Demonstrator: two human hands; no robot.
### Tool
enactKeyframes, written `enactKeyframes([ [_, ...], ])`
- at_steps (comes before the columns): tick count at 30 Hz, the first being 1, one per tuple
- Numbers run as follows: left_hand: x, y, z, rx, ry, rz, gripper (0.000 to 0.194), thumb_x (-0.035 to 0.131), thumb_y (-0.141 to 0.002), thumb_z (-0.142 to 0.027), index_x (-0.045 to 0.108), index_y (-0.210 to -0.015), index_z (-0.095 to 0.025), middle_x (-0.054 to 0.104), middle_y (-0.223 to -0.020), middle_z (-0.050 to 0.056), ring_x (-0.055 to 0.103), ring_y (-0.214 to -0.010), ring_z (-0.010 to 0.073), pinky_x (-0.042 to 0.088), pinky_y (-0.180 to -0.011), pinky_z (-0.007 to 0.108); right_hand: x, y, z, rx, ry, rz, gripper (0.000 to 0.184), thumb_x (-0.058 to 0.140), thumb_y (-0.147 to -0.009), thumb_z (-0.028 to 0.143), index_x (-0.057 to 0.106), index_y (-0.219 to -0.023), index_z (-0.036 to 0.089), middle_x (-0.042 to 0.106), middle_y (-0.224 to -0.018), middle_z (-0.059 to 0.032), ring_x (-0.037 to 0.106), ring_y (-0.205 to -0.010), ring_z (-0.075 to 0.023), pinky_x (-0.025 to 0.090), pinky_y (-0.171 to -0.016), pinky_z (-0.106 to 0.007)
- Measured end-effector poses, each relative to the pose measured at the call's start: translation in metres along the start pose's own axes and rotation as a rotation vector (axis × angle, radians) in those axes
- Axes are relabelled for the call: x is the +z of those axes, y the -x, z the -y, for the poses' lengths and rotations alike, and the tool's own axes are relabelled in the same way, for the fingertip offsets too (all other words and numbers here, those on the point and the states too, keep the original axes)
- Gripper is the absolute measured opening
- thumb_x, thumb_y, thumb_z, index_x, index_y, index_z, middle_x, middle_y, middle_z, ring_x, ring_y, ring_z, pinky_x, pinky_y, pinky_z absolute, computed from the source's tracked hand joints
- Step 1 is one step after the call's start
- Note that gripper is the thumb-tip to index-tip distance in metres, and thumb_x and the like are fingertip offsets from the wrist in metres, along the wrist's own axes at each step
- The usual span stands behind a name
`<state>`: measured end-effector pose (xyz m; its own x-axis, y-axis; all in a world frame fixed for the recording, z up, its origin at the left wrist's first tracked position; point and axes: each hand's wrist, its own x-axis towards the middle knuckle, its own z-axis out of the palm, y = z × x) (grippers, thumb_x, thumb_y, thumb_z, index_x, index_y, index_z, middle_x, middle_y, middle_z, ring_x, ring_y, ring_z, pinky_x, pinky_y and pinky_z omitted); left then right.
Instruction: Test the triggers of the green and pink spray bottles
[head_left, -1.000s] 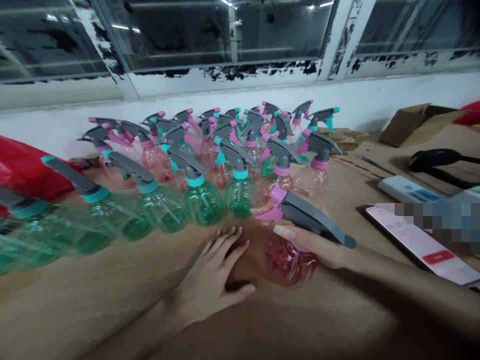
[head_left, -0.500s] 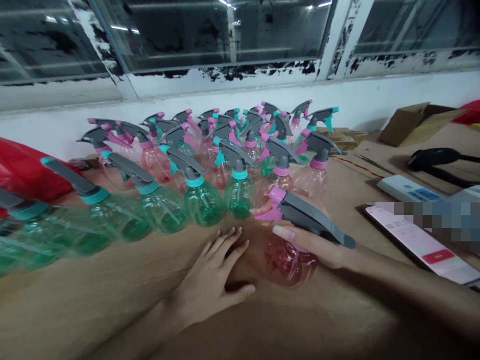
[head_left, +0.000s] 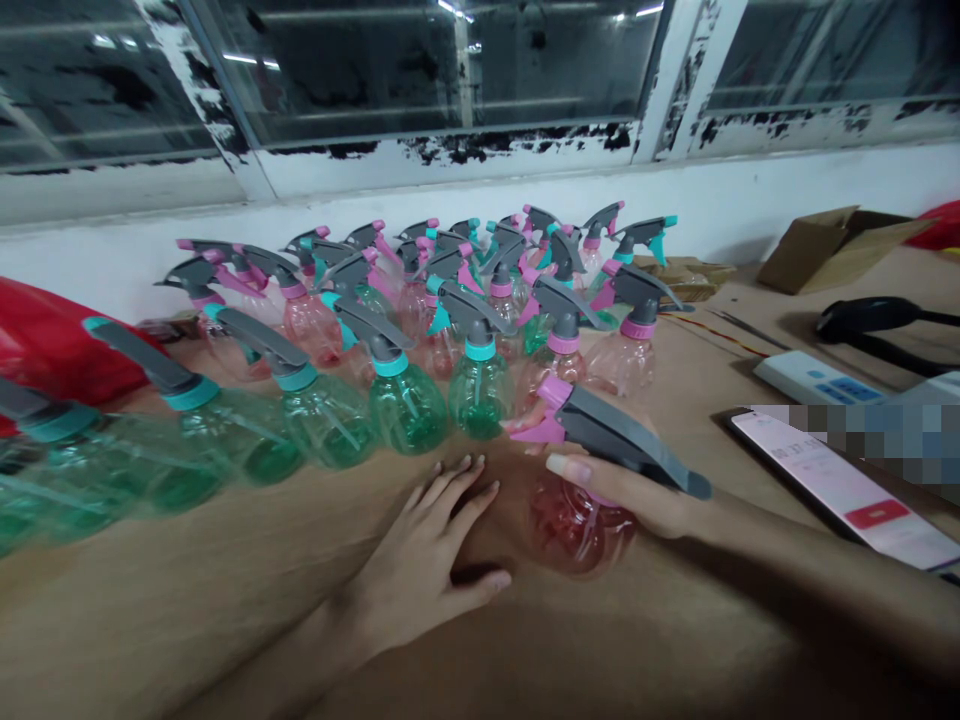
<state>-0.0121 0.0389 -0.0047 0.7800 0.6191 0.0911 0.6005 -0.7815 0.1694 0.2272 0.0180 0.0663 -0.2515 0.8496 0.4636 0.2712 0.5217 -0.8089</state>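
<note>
My right hand (head_left: 630, 485) is wrapped round the neck of a pink spray bottle (head_left: 577, 530), just under its grey and pink trigger head. The bottle stands slightly tilted in front of me. Flat on the brown tabletop (head_left: 247, 610) lies my left hand (head_left: 420, 560), fingers spread, with nothing in it. Beyond my fingertips stand green spray bottles with turquoise collars, among them a near green bottle (head_left: 480, 395) and another green bottle (head_left: 409, 410). A pink-collared bottle (head_left: 622, 355) is just behind the held one.
Several more pink and green spray bottles crowd toward the white wall (head_left: 697, 200). At right are a phone (head_left: 855, 490), a white device with blue buttons (head_left: 817, 378), tweezers (head_left: 739, 328), a black-handled tool (head_left: 870, 318) and an open cardboard box (head_left: 825, 250). A red bag (head_left: 60, 340) lies at left.
</note>
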Motion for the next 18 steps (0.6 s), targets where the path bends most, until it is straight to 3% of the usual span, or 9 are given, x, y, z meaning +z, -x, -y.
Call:
enactKeyframes([
  [12,-0.0002,-0.0004,-0.0012,0.003,0.001,-0.019,0.069,0.054,-0.084,-0.059,0.041,-0.137,-0.017,0.038,-0.145,0.015,0.035,-0.133,0.0335,0.034,-0.105,0.052,0.0007,0.0012,-0.0039,0.001,-0.013,0.008,0.018,0.060,-0.084,0.042,0.060,-0.081,0.024,0.058,-0.076,-0.0003,0.058,-0.074,-0.0178,0.049,-0.068,-0.032],
  [18,0.0005,0.0000,0.0002,0.016,-0.012,-0.022,0.068,0.051,-0.086,-0.059,0.040,-0.138,-0.017,0.036,-0.147,0.016,0.035,-0.133,0.0334,0.035,-0.104,0.053,-0.0003,0.0002,-0.0026,-0.027,-0.006,0.020,0.014,0.061,-0.083,0.038,0.056,-0.083,0.024,0.052,-0.072,0.0024,0.052,-0.063,-0.0142,0.044,-0.058,-0.029],
])
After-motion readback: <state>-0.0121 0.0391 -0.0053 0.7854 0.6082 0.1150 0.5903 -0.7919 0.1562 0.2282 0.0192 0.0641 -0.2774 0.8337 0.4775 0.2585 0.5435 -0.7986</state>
